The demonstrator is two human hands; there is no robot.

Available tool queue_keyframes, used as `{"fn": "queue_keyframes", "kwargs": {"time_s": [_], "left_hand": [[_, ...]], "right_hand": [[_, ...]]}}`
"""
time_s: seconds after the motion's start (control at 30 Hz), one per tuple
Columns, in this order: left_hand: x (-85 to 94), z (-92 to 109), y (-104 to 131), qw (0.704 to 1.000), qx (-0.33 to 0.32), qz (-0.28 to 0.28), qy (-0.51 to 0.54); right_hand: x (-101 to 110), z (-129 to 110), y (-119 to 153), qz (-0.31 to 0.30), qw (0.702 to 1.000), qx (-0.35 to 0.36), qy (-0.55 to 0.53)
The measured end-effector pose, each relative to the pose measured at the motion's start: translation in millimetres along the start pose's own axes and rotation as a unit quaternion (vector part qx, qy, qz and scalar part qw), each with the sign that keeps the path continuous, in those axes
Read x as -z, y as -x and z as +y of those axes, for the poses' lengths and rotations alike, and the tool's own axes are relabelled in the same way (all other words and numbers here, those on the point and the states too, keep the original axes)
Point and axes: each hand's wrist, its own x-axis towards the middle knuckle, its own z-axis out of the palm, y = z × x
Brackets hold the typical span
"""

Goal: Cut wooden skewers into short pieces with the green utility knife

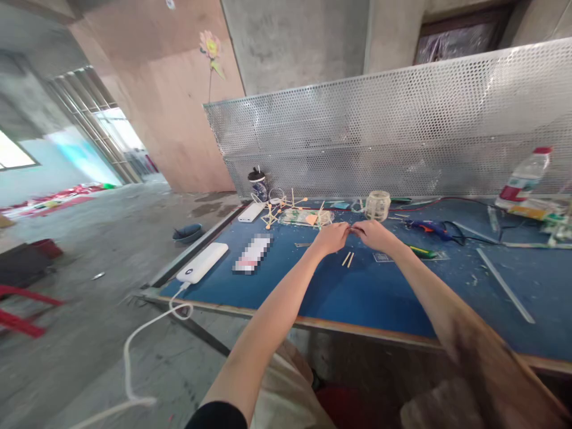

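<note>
My left hand (333, 238) and my right hand (374, 234) meet above the middle of the blue table, fingertips pinched together. Whatever lies between the fingers is too small or hidden to make out. Two short wooden sticks (348, 260) lie side by side on the tabletop just below the hands. Behind my left hand is a clear plastic package (297, 217) with thin sticks. A small framework of sticks (269, 215) with orange-tan joints stands to its left. Past my right hand stands a round, pale see-through jar (378, 206).
On the right are a blue glue gun (426, 226), a green utility knife (420, 252), a long pale strip (504, 286) and a water bottle (525, 179). A white power bank (203, 263), a blurred-out phone (252, 254) and a dark-lidded cup (258, 183) are left. A perforated metal panel (357, 137) closes the back.
</note>
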Motion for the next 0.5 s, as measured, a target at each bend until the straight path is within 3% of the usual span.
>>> {"fn": "queue_keyframes", "kwargs": {"time_s": [0.27,0.5], "left_hand": [[2.7,-5.4,1.7,0.999,-0.024,0.027,0.011],[3.1,-5.6,3.7,0.997,-0.054,0.055,0.031]], "right_hand": [[-8.9,5.0,-1.3,0.078,0.996,0.044,-0.022],[0.5,6.3,2.5,0.108,0.990,0.091,-0.019]]}}
